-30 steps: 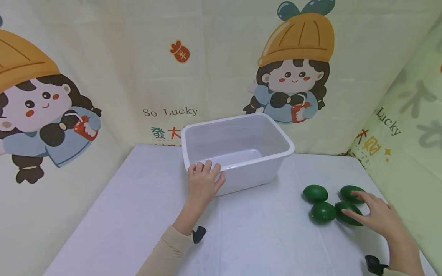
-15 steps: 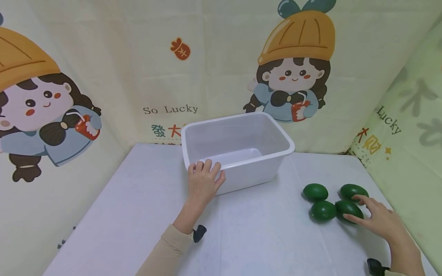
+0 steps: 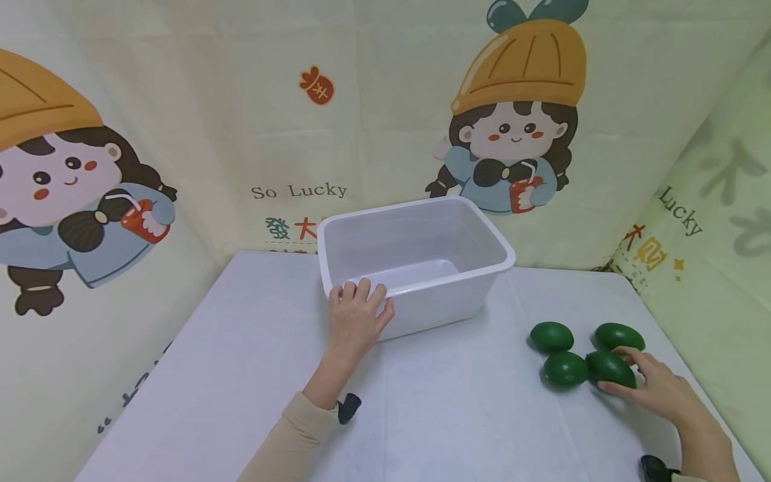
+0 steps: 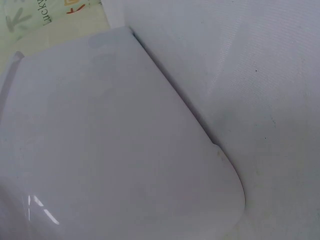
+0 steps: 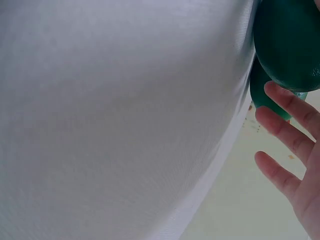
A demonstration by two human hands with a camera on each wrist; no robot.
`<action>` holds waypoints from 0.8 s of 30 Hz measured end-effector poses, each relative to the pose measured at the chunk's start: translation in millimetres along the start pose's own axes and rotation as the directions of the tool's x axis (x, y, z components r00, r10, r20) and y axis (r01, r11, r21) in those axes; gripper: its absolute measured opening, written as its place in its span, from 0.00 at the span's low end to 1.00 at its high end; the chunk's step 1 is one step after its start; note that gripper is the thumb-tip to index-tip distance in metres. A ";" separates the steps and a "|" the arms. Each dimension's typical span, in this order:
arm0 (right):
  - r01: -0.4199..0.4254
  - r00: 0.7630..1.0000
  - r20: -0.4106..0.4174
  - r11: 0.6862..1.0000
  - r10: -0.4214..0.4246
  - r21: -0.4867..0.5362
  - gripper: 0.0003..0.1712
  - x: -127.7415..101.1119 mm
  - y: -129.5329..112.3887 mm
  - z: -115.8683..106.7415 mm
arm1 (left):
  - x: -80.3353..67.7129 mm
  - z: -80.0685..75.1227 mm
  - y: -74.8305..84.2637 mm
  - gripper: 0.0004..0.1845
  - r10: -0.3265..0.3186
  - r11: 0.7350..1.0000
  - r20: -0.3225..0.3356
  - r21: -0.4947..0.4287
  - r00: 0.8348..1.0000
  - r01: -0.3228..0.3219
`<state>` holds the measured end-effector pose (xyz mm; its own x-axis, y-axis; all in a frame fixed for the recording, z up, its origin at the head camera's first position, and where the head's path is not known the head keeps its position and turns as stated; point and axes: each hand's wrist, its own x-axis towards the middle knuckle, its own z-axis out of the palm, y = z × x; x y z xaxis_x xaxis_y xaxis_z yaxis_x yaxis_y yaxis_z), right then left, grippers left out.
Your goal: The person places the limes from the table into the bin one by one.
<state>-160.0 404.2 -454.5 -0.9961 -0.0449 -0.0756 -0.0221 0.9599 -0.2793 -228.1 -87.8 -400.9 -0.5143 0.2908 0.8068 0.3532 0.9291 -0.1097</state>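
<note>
Head view: white plastic bin (image 3: 421, 268) stands at frame centre on the white-covered bench (image 3: 253, 375), open side up. Left hand (image 3: 355, 321) grasps the bin's near-left corner, fingers curled over the rim, thumb against the outer wall. Left wrist view shows only the bin wall (image 4: 115, 150) close up beside the bench cloth; the hand itself is out of frame there.

Four dark green avocados lie clustered at lower right of the head view. Right hand (image 3: 659, 395) rests on the nearest avocado (image 3: 610, 369), fingers bent around its right side, partly closed on it; the fruit sits on the bench, touching a second avocado (image 3: 563, 369) to its left. Two more, (image 3: 551, 337) and (image 3: 618, 335), lie just behind.

Right wrist view: fingers (image 5: 285, 135) spread beside green fruit (image 5: 290, 45) at upper right
</note>
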 end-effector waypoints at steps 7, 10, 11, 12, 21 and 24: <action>-0.015 0.999 0.034 1.000 0.015 -0.008 0.43 2.2 4.0 3.8 | 0.1 -0.4 0.9 0.11 -0.003 1.000 0.003 -0.006 1.000 0.003; -0.018 0.999 0.043 1.000 0.018 -0.013 0.44 3.5 4.9 4.9 | 0.0 -0.8 1.1 0.12 -0.006 1.000 0.011 -0.004 1.000 0.006; -0.017 0.999 0.044 1.000 0.018 -0.014 0.44 3.7 5.2 5.3 | -0.1 -0.9 1.1 0.12 -0.007 1.000 0.013 -0.004 1.000 0.007; -0.015 0.999 0.045 1.000 0.016 -0.012 0.44 3.9 5.5 5.8 | -0.1 -1.0 1.2 0.11 -0.007 1.000 0.014 -0.004 1.000 0.007; -0.027 0.996 0.079 1.000 0.028 -0.014 0.47 3.9 7.7 8.0 | -0.8 -1.2 1.2 0.10 -0.006 1.000 0.022 -0.003 1.000 0.006; -0.033 0.995 0.095 0.999 0.034 -0.014 0.47 3.5 7.9 8.1 | -0.9 -1.3 1.2 0.10 -0.006 1.000 0.024 -0.003 1.000 0.006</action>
<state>-162.9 409.3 -464.7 -0.9837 -0.0385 -0.1754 0.0093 0.9646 -0.2637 -226.3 -87.2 -401.0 -0.5352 0.2909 0.7930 0.3524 0.9301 -0.1033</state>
